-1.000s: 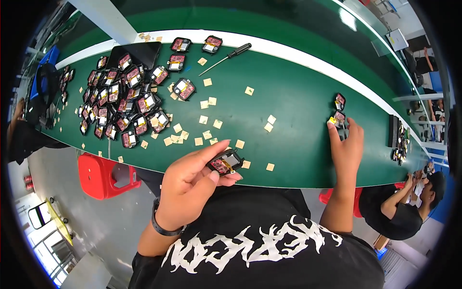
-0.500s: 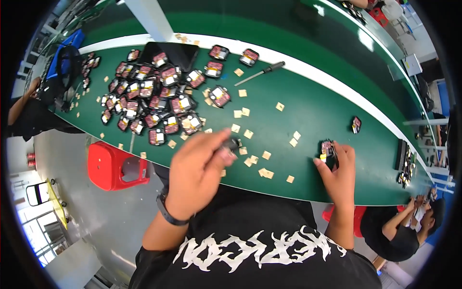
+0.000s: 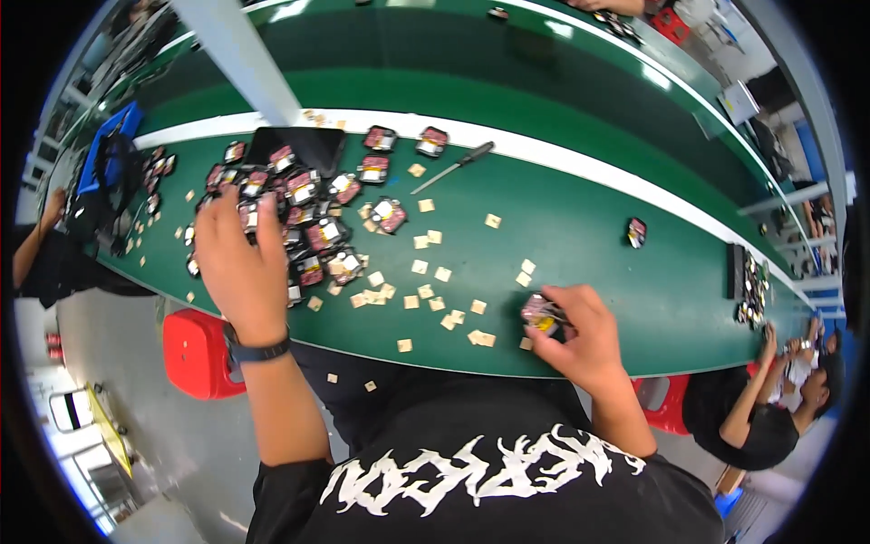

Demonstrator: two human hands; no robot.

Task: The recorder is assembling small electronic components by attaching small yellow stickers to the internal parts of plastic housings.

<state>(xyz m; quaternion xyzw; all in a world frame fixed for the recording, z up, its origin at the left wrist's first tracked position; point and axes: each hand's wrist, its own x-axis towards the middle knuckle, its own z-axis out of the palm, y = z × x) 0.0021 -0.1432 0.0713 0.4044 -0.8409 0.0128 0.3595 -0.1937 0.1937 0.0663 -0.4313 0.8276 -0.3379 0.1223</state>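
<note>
My left hand [image 3: 240, 267], with a dark band on its wrist, reaches over a heap of small black-cased electronic modules [image 3: 304, 188]. Its thumb and fingers are apart, and part of the heap is hidden beneath it. One module [image 3: 250, 214] shows between thumb and fingers; whether they touch it I cannot tell. Near the table's front edge, my right hand [image 3: 583, 334] grips another module [image 3: 541, 313] with a pinkish face and a yellow patch. Small beige square pieces [image 3: 437, 304] lie scattered between the hands.
A screwdriver [image 3: 453, 169] lies beyond the squares. Behind the heap is a flat black panel [image 3: 299, 150]. A single module [image 3: 637, 232] sits farther right on the green table [image 3: 562, 227]. A red stool [image 3: 201, 354] stands at front left. Other people work at both ends.
My left hand has moved left from mid-table to the heap; the small dark-and-pink thing in its fingers no longer shows there. My right hand has come left and nearer, still gripping its module.
</note>
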